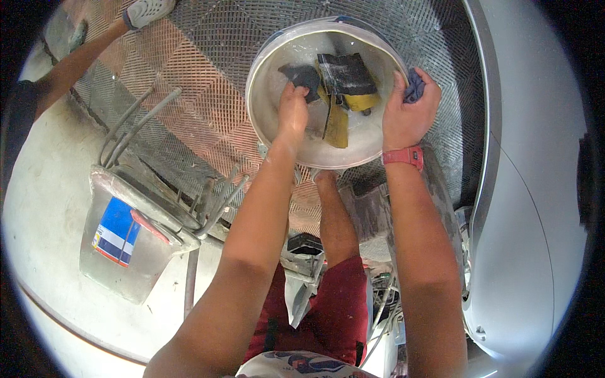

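A round whitish bucket [253, 116] stands in front of me, its inside wet-looking. Reaching into it, my left hand [293, 113] is closed on a dark sheet of sandpaper [304, 77]. Beside that sheet lie more pieces: a black one with a yellow edge [348, 72] and a yellowish strip [336, 126] leaning down the inner wall. At the bucket's right rim, my right hand [411, 120] is curled around a crumpled dark blue cloth [414, 87], with the thumb against the rim. A red watch [403, 156] is on that wrist.
A silvery car body panel [529, 164] curves along the right side. Left of me is a dusty container with a blue label [120, 230], near bent metal bars [142, 123]. Another person's arm [82, 63] and shoe [148, 11] show upper left. Grated tiles [195, 75] cover the floor.
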`<state>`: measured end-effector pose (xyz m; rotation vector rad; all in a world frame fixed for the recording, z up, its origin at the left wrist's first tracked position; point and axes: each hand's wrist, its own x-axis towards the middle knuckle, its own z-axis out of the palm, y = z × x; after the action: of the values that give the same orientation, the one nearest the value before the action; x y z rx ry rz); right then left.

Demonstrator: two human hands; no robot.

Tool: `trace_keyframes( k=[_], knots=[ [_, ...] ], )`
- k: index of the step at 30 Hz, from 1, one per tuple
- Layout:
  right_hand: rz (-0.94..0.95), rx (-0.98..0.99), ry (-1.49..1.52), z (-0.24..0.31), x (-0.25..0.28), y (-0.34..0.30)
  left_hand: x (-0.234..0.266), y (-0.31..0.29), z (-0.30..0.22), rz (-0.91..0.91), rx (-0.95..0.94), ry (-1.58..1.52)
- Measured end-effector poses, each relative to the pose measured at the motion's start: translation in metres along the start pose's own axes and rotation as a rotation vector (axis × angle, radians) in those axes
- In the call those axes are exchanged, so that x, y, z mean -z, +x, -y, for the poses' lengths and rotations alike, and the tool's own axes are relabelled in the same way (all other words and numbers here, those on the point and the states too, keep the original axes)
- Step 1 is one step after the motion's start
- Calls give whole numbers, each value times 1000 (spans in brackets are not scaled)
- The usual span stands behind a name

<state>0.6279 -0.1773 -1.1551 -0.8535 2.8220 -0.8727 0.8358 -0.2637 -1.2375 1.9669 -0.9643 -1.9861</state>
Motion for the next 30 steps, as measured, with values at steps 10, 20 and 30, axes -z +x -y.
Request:
trace_keyframes(
  k=[10,20,30],
  knots=[
    [27,10,45,18,-10,0,20,187,62,441,-280,1442],
    [-19,-36,-59,-7,9,1,-40,71,3,707,-28,1873],
    [-28,21,-76,-3,0,0,-35,7,40,764,-51,1063]
  ],
)
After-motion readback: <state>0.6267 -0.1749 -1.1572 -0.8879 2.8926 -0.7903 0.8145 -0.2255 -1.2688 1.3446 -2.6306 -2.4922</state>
